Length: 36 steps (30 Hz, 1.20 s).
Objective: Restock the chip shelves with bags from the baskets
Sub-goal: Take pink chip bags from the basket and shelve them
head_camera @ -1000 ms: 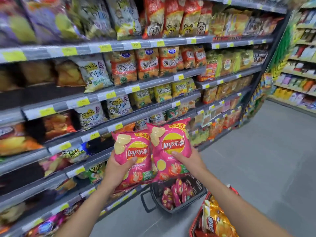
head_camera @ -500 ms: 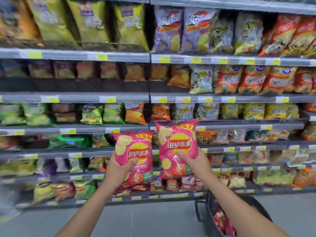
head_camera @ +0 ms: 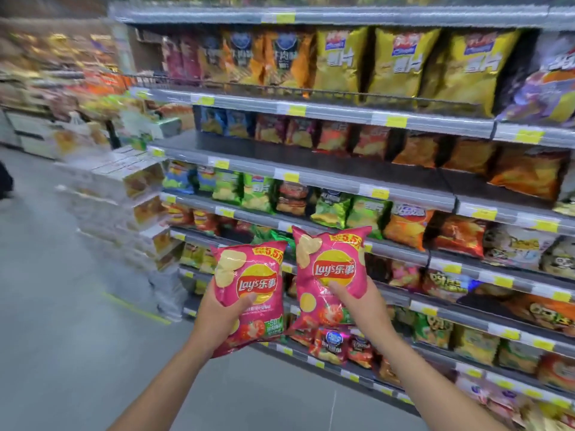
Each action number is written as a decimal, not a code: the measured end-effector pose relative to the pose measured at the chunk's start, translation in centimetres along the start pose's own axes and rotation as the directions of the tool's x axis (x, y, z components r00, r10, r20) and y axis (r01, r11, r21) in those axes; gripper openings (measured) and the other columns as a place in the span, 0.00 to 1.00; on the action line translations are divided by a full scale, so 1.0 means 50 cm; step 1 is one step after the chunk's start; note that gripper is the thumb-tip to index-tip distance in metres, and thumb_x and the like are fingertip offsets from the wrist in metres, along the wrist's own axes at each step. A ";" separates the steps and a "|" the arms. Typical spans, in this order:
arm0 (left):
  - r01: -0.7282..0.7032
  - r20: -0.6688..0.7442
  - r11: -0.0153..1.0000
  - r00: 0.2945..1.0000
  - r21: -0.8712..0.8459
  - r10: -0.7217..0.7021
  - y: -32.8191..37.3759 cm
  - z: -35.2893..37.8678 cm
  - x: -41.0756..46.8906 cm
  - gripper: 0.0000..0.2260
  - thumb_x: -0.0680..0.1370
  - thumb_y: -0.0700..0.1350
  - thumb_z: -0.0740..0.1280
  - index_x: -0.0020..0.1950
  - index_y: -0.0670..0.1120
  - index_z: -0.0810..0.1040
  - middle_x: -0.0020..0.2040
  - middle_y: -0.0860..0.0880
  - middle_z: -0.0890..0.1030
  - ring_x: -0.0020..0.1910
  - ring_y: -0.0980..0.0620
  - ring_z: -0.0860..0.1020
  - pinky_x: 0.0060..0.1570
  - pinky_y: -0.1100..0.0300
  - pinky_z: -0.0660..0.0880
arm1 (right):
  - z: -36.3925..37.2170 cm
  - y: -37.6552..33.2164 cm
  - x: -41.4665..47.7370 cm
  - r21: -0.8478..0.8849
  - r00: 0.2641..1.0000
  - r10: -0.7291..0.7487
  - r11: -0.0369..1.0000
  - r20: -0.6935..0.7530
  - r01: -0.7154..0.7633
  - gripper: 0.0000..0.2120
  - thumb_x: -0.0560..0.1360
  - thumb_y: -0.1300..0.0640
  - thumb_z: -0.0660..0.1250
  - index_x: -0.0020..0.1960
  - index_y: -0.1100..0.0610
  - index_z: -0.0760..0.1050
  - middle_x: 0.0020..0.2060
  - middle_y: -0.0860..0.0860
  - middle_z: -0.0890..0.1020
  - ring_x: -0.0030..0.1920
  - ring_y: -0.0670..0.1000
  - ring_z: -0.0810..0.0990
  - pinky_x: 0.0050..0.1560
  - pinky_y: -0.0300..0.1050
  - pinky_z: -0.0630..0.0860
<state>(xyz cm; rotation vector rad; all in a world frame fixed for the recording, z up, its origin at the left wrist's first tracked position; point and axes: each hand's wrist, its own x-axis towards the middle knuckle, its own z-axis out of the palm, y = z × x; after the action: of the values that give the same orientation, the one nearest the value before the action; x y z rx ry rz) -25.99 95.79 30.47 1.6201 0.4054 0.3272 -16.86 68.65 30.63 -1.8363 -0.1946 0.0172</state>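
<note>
Two outstretched arms: each hand, left hand [head_camera: 217,318] and right hand [head_camera: 362,301], grips one pink bag [head_camera: 252,293].

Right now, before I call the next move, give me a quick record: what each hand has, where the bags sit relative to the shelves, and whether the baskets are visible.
left hand: holds a pink Lay's bag, thumb across its front
right hand: holds a second pink Lay's bag, slightly higher
bags: upright, side by side, in front of the lower shelves, not yet shelved
shelf state: rows of chip bags, yellow price tags on rails
baskets: not in view
shelf end: stacked cartons, blurred
</note>
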 end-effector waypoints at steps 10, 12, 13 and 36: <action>0.047 -0.311 0.997 0.948 -0.058 -0.062 -0.052 -0.309 0.043 0.22 0.73 0.47 0.80 0.62 0.57 0.75 0.53 0.54 0.85 0.48 0.53 0.86 0.40 0.61 0.82 | 0.356 -0.071 0.115 0.015 0.960 -0.050 0.999 0.276 0.048 0.23 0.66 0.36 0.76 0.57 0.44 0.79 0.47 0.42 0.87 0.46 0.41 0.86 0.53 0.51 0.83; 0.070 -0.376 0.996 0.923 -0.056 -0.086 -0.066 -0.363 0.059 0.25 0.73 0.49 0.80 0.67 0.56 0.73 0.55 0.53 0.85 0.50 0.52 0.86 0.41 0.59 0.83 | 0.429 -0.079 0.144 0.010 0.946 -0.070 0.997 0.318 0.070 0.24 0.66 0.35 0.75 0.58 0.44 0.79 0.48 0.41 0.87 0.46 0.38 0.85 0.53 0.48 0.82; 0.077 -0.404 0.995 0.910 -0.058 -0.093 -0.073 -0.389 0.068 0.26 0.73 0.50 0.80 0.68 0.55 0.73 0.56 0.53 0.85 0.51 0.51 0.86 0.43 0.57 0.84 | 0.465 -0.079 0.160 0.009 0.940 -0.075 0.997 0.333 0.076 0.26 0.66 0.34 0.75 0.59 0.44 0.79 0.49 0.41 0.87 0.47 0.39 0.85 0.53 0.48 0.82; 0.107 -0.860 0.986 0.483 -0.126 -0.163 -0.113 -0.868 0.177 0.24 0.74 0.48 0.79 0.64 0.58 0.72 0.54 0.54 0.84 0.49 0.53 0.86 0.38 0.63 0.82 | 1.264 -0.221 0.364 0.095 0.580 -0.174 0.982 0.796 0.165 0.26 0.71 0.42 0.77 0.64 0.51 0.77 0.50 0.44 0.85 0.49 0.44 0.84 0.52 0.49 0.83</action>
<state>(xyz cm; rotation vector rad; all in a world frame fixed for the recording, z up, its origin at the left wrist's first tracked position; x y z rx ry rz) -37.67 138.82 28.44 1.2317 1.2949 1.0528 -7.47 134.50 25.65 -1.6677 -1.0166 0.7368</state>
